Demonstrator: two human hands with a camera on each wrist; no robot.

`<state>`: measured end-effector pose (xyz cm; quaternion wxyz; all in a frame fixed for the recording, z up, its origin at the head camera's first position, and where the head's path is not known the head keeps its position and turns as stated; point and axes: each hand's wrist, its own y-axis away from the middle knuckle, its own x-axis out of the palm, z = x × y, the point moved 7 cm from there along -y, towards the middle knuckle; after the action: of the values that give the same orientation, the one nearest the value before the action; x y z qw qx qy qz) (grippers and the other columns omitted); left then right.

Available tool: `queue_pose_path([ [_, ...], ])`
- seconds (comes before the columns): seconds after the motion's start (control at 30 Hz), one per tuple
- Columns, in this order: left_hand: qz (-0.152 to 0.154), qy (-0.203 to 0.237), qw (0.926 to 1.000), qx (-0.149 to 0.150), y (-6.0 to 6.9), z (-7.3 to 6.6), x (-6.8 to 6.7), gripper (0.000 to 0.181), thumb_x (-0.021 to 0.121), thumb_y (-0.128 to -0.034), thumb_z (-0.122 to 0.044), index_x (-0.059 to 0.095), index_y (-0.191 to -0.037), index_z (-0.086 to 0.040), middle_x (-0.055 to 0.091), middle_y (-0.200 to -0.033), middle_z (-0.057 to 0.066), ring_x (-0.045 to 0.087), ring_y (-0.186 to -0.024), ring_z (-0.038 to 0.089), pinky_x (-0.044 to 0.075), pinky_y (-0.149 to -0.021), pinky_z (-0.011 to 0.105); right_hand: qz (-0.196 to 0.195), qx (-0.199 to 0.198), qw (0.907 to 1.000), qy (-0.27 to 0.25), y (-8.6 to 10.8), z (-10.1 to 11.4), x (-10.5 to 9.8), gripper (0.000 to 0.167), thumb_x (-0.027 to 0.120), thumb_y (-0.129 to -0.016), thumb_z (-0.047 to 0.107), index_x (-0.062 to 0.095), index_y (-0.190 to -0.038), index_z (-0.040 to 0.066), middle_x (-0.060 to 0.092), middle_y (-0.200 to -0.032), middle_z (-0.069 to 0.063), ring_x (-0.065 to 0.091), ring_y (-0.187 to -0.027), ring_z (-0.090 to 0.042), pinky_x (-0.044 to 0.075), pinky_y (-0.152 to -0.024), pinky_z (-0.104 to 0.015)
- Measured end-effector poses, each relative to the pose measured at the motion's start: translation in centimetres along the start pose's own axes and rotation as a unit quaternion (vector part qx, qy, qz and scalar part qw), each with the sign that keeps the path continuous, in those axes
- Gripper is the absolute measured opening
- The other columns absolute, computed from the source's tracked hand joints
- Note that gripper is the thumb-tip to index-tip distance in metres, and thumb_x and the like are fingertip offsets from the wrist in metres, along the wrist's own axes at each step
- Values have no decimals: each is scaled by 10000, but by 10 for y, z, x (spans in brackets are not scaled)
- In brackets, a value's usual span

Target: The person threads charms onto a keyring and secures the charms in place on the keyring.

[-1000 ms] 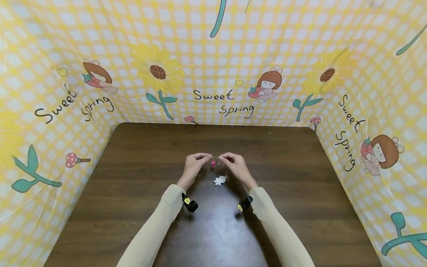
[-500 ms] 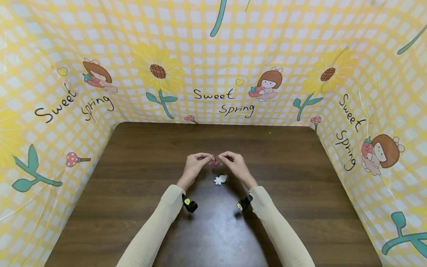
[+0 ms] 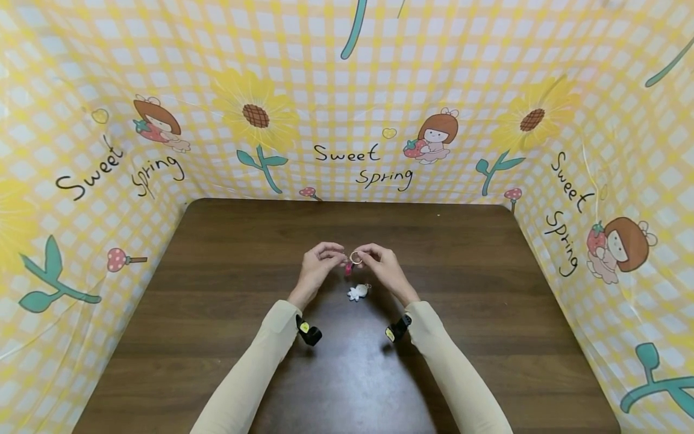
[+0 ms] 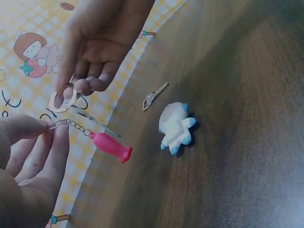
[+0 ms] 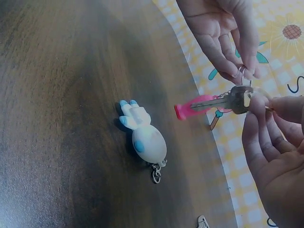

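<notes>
My left hand (image 3: pixel 318 271) pinches the metal clasp of a short chain, from which a pink charm (image 3: pixel 349 270) hangs. My right hand (image 3: pixel 387 274) pinches a metal ring (image 3: pixel 351 259); a key (image 5: pixel 241 100) hangs on it, beside the pink charm (image 5: pixel 195 107) in the right wrist view. Clasp and ring are close together; whether they are linked I cannot tell. On the table below the hands lies a white figure charm (image 3: pixel 358 293) with blue tips (image 4: pixel 185 139) and a small clasp (image 5: pixel 156 176).
A second key (image 4: pixel 151 99) lies on the table near the white charm. The brown wooden table (image 3: pixel 228 361) is bordered at the back and sides by a yellow checked cloth (image 3: pixel 352 108) with printed flowers and figures.
My right hand's ring has turned and now shows its round face. The pink charm swung slightly right, nearer the ring. My left hand's upper fingers have lifted a little from the thumb.
</notes>
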<state>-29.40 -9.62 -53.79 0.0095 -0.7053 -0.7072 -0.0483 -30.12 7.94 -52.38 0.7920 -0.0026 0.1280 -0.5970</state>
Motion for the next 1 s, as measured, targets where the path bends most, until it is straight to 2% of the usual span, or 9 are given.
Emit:
queue_pose_path([
  [0.17, 2, -288, 9995, 93, 1, -3, -1, 162, 780, -954, -20, 785, -1088, 70, 796, -993, 132, 745, -835, 114, 584, -954, 487, 9, -18, 9999, -117, 0, -1, -1, 196, 591, -1066, -12, 701, -1205, -96, 714, -981, -281, 682, -837, -252, 589, -848, -532],
  [0.3, -7, -620, 9981, 2, 2, -4, -1, 176, 820, -931, -64, 813, -1082, 25, 801, -1047, 126, 728, -931, 102, 572, -917, 327, 7, 39, 10000, -21, 0, -1, -1, 188, 585, -1063, -18, 709, -1193, -71, 710, -980, -267, 661, -826, -203, 578, -843, -544],
  [0.4, 39, -606, 9981, -68, 3, -4, -1, 192, 829, -914, -47, 814, -1094, 20, 802, -1052, 118, 730, -968, 104, 549, -880, 225, 19, 83, 10000, -13, 0, -2, -1, 193, 587, -1065, -13, 704, -1207, -71, 722, -1000, -261, 662, -827, -170, 588, -843, -494],
  [0.57, 217, -439, 9988, -50, 3, -2, 1, 214, 814, -911, 3, 800, -1123, 31, 803, -1011, 122, 753, -930, 124, 570, -880, 214, 36, -8, 9997, 230, 1, -2, -1, 198, 628, -1050, -7, 720, -1219, -55, 767, -1001, -201, 707, -840, -176, 604, -833, -474],
  [0.7, 229, -778, 9964, 263, 2, -4, 0, 188, 817, -912, -5, 802, -1095, 37, 800, -975, 133, 745, -898, 125, 564, -822, 194, 41, -112, 9988, 467, 1, -2, 0, 167, 654, -1027, -28, 743, -1165, -58, 780, -972, -183, 750, -874, -258, 609, -836, -537],
  [0.77, 155, -1179, 9915, 536, 2, -8, -1, 150, 824, -909, -16, 810, -1050, 31, 799, -953, 132, 742, -883, 145, 548, -776, 190, 9, -101, 9989, 468, 1, -2, 1, 149, 652, -1025, -37, 747, -1136, -65, 778, -964, -193, 758, -890, -302, 606, -843, -556],
  [0.83, 68, -1693, 9814, 901, 3, -12, -1, 102, 829, -906, -26, 813, -992, 27, 798, -927, 123, 743, -873, 177, 531, -748, 197, -39, -72, 9990, 442, 1, -3, 1, 141, 649, -1027, -37, 747, -1123, -71, 773, -959, -201, 758, -894, -327, 608, -846, -547],
  [0.93, -30, -2305, 9637, 1345, 4, -18, 0, 52, 835, -898, -22, 809, -926, 13, 796, -901, 111, 751, -868, 232, 533, -728, 222, -42, -18, 9986, 533, 1, -5, 1, 139, 651, -1034, -16, 749, -1122, -60, 777, -968, -183, 755, -891, -276, 624, -832, -468],
  [1.0, 2, -2464, 9577, 1485, 5, -19, 2, 44, 834, -892, 2, 805, -922, 15, 793, -898, 115, 763, -880, 261, 563, -742, 235, 24, -12, 9980, 637, 2, -5, 3, 137, 653, -1036, -4, 750, -1122, -48, 780, -977, -165, 743, -875, -218, 623, -807, -388],
])
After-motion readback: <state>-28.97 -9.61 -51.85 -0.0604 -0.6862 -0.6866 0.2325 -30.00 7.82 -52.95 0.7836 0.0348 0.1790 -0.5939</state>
